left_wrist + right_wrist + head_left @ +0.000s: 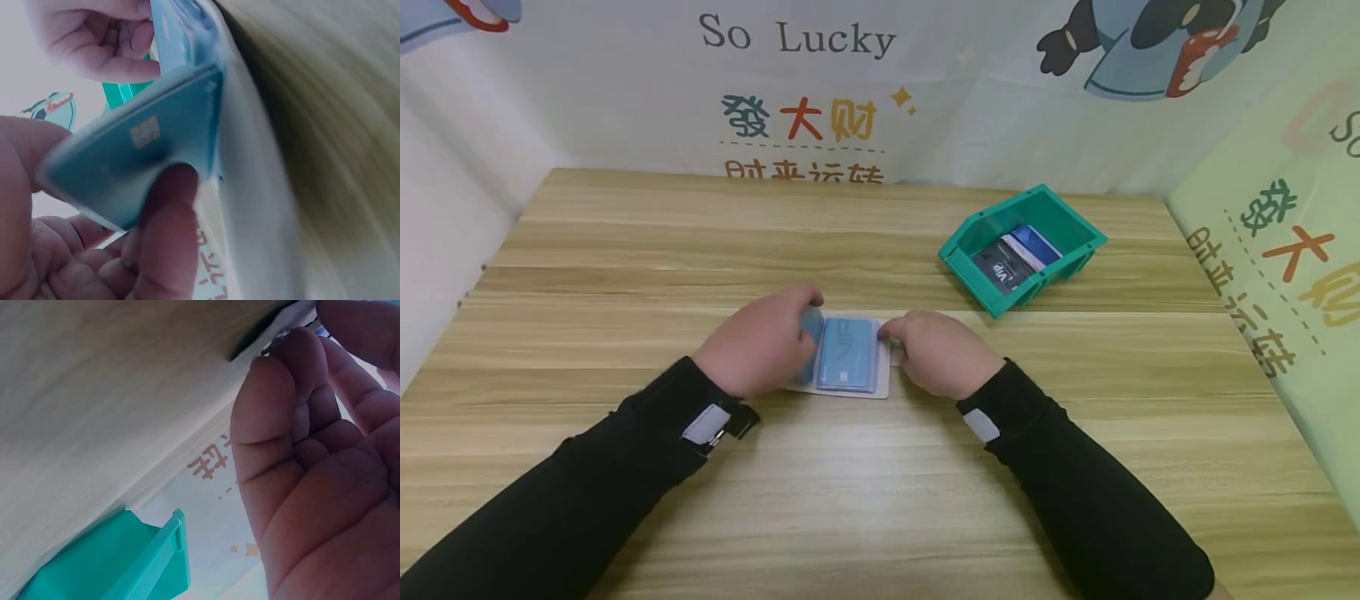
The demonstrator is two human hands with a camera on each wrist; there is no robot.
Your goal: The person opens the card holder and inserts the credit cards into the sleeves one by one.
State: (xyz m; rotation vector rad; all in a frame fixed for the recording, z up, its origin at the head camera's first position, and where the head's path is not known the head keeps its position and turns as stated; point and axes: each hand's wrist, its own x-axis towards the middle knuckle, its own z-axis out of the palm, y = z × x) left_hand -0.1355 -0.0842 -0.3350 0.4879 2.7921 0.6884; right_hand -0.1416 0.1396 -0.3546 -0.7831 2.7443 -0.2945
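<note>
A white card holder (883, 387) lies spread on the wooden table with clear sleeves inside. Its right-hand sleeve carries a light-blue VIP card (846, 354). Between thumb and fingers, my left hand (763, 337) pinches a raised sleeve page with a blue chip card (125, 165) in it, tilted up from the holder in the left wrist view. At the holder's right edge, my right hand (942, 354) pinches the border near a small pale tab (897, 356). In the right wrist view, the fingers of that hand hide most of what they grip.
Behind and to the right stands a green bin (981, 279) on the table, holding a black VIP card (1002, 265) and a blue-and-white card (1036, 245). Printed cloth walls (955, 117) border the table at the back and sides.
</note>
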